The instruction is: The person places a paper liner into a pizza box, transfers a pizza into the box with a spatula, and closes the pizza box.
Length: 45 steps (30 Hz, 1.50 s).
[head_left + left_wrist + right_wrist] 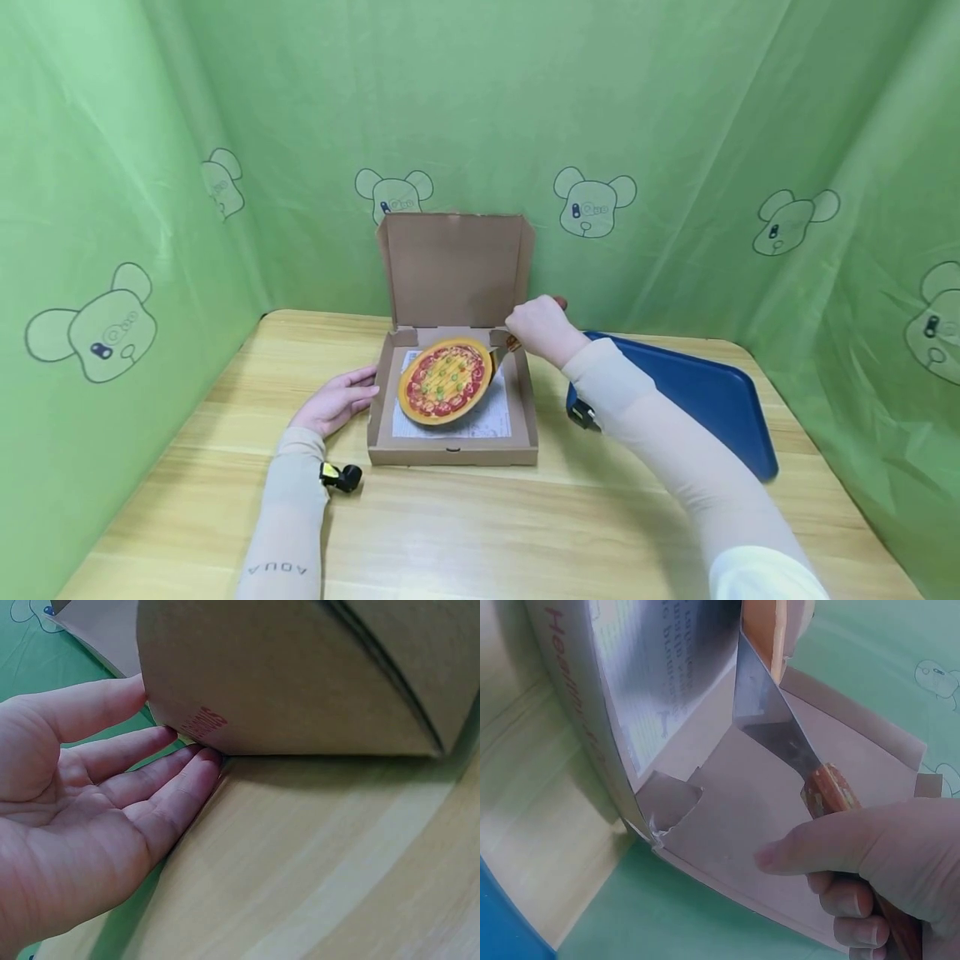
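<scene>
R hand is clenched round the brown handle of a metal pizza server, thumb laid along it in the R wrist view. Blade goes under the R edge of the pizza, which sits tilted inside the open box, R side up, L side lower, over the printed paper lining the base. Can't tell if its low edge touches the paper. Topping looks red + yellow w/ small green bits, golden crust all round

L hand is relaxed, not grasping: fingers loosely extended, tips touching the L side of the cardboard box near its bottom edge, thumb tip up against the wall, per the L wrist cam. Red print shows on that wall just by the fingertips

Box is mid-counter, lid standing up at the back. Blue tray lies to the R of the box, flat on the wood-look counter, partly hidden behind the R forearm. Both arms in pale sleeves, L one w/ "AQUA" lettering; small black cam at the L wrist. Bkgd: green curtain w/ bear-head outlines on it
</scene>
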Tool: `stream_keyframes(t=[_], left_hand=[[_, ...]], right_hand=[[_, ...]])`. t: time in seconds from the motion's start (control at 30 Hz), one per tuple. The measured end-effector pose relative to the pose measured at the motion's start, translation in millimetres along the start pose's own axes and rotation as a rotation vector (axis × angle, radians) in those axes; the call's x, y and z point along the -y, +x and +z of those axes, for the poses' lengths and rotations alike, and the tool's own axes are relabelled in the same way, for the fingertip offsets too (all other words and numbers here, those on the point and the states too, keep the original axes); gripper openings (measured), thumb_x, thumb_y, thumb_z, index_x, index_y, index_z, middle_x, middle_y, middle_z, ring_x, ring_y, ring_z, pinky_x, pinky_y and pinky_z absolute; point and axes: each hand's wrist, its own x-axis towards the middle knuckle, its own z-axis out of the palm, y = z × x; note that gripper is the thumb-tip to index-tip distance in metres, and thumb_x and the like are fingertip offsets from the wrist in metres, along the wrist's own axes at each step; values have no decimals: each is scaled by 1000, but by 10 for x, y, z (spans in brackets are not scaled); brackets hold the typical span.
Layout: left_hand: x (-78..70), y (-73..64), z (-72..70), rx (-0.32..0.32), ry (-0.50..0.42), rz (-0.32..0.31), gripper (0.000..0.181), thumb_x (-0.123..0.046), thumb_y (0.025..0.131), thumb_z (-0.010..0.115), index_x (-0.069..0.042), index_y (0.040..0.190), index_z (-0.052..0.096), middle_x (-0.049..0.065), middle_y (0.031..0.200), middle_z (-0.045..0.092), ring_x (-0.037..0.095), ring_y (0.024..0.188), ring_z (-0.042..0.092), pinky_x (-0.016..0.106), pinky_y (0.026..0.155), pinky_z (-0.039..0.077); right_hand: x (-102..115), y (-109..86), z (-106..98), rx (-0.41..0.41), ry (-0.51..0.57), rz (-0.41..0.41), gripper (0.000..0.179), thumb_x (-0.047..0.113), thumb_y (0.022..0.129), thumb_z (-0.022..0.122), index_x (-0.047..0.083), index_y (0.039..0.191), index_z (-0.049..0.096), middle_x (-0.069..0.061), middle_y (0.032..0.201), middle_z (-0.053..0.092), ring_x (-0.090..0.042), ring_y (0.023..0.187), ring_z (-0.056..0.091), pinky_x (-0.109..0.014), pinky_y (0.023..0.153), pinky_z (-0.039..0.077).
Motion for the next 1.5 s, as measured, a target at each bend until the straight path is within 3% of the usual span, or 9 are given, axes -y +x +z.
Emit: stream_keyframes(t=[0.27,0.57,1.0,1.27,1.5], left_hand=[[0,-14,-13,-3,-9,-3,64,3,98,44,8,152,10,27,160,12,38,148,18,23,110,41],[-7,-23,3,-2,-6,-8,65,1,98,46,7,152,10,27,160,13,38,147,20,22,109,43],[-18,-30,-1,0,-9,-10,65,2,98,44,7,152,10,27,160,12,39,148,18,24,111,41],[-30,-23,3,-3,-2,-17,65,0,98,45,7,152,9,26,161,10,38,148,17,35,120,31],[-27,-27,6,-10,-8,-20,65,1,98,44,7,152,9,26,161,11,38,148,17,31,117,34]], right_hand=[[13,19,-71,0,-11,-13,26,0,82,65,17,62,62,2,57,50,-15,53,29,-32,48,16],[3,-10,-190,0,-47,-8,36,-4,81,61,16,58,43,0,57,34,-15,53,24,-32,52,12],[-148,-192,-66,-68,-29,-25,35,-3,77,67,18,54,49,3,55,39,-15,53,24,-32,50,13],[-280,-324,104,-49,20,-28,26,1,77,71,15,57,61,-2,59,62,-14,52,33,-32,46,20],[-358,-414,141,-2,56,-12,25,15,78,77,16,58,63,-3,61,66,-13,50,43,-34,42,34]])
